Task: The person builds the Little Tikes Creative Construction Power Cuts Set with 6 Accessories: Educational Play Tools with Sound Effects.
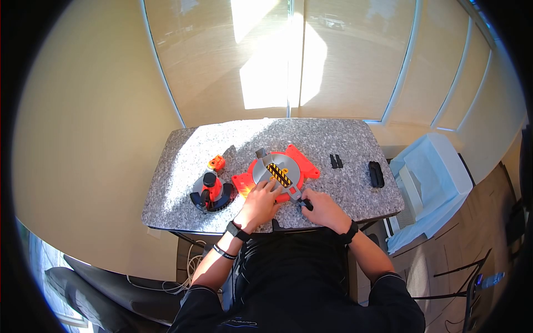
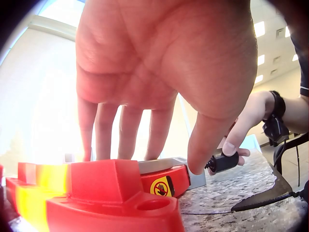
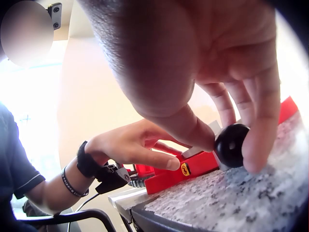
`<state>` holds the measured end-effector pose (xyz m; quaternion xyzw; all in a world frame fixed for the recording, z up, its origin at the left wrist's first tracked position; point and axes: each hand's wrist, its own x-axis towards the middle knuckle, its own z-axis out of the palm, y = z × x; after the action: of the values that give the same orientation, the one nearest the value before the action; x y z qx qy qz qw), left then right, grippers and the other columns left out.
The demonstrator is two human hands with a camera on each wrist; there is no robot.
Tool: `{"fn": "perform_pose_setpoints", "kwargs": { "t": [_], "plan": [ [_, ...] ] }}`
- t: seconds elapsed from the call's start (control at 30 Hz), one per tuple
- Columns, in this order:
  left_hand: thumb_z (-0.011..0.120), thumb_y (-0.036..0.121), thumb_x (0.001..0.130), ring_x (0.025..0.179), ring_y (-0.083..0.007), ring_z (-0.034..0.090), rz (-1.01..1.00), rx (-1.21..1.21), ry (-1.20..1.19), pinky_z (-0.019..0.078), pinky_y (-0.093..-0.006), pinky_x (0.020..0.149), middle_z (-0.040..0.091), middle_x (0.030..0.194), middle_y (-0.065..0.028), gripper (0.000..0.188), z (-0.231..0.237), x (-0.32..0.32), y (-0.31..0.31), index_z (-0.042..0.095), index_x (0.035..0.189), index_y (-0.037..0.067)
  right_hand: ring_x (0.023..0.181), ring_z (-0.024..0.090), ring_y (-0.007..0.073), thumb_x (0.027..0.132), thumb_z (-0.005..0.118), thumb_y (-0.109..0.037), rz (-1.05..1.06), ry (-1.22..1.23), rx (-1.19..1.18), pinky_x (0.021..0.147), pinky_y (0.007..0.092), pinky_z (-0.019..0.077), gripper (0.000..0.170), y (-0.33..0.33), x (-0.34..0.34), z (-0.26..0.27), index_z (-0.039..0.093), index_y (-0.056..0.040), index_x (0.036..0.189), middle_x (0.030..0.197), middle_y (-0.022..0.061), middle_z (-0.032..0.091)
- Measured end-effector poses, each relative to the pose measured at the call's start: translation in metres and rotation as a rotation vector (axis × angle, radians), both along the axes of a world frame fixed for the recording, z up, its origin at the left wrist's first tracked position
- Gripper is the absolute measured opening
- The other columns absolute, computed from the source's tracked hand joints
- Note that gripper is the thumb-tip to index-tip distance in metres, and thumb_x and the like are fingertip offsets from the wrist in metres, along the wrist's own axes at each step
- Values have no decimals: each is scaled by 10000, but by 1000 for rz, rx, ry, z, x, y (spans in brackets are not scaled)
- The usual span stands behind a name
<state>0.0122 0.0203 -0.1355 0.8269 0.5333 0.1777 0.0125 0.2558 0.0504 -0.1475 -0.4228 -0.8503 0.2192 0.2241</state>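
A red base with a round grey turntable and a black-and-yellow striped strip lies on the speckled table. My left hand rests on its near left part, fingers extended downward; in the left wrist view the left hand has its fingertips on the grey disc behind the red base. My right hand pinches the black knob at the front of the base. In the right wrist view, thumb and fingers of the right hand are around that round knob.
A red and black saw-like part stands on the table at the left, with an orange piece behind it. Two small black pieces and a black case lie at the right. A bin with a pale blue liner stands beyond the right edge.
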Motion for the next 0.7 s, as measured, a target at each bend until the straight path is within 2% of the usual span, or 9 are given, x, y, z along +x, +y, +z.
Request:
{"fn": "perform_pose_setpoints", "kwargs": {
  "t": [0.13, 0.27, 0.37, 0.63, 0.7],
  "plan": [
    [763, 239, 842, 1317, -366, 534, 2, 5, 4, 480, -453, 1079, 566, 1448, -174, 544, 1, 1, -1, 622, 1345, 87, 981, 644, 447, 824, 738, -169, 27, -2, 82, 864, 500, 530, 363, -5, 1, 5, 560, -33, 1109, 1042, 232, 624],
    [763, 241, 843, 1315, -365, 535, 2, 8, 2, 480, -453, 1079, 568, 1445, -174, 540, -1, 1, -1, 625, 1341, 85, 993, 636, 446, 815, 752, -167, 48, 23, 66, 861, 496, 532, 377, -1, 3, -3, 558, -38, 1112, 1060, 220, 596],
    [763, 243, 844, 1316, -364, 534, -6, 6, -12, 479, -452, 1080, 568, 1445, -173, 537, 0, 0, -1, 626, 1338, 83, 993, 637, 447, 817, 744, -159, 36, 31, 40, 859, 498, 530, 371, -1, 3, -2, 554, -35, 1111, 1057, 226, 604],
    [763, 248, 848, 1325, -367, 529, -2, 11, 0, 475, -453, 1086, 565, 1448, -176, 535, -2, 0, 0, 625, 1338, 83, 855, 667, 471, 857, 672, -173, 5, 37, 35, 779, 537, 532, 305, 0, 0, -2, 550, -11, 1084, 879, 272, 682],
    [763, 249, 848, 1325, -368, 529, -3, 15, 1, 475, -453, 1085, 565, 1448, -177, 537, -3, -1, 1, 624, 1340, 85, 875, 668, 464, 854, 683, -175, 1, 35, 21, 788, 530, 532, 309, 0, 0, -1, 553, -14, 1083, 911, 266, 682]
  ]
}}
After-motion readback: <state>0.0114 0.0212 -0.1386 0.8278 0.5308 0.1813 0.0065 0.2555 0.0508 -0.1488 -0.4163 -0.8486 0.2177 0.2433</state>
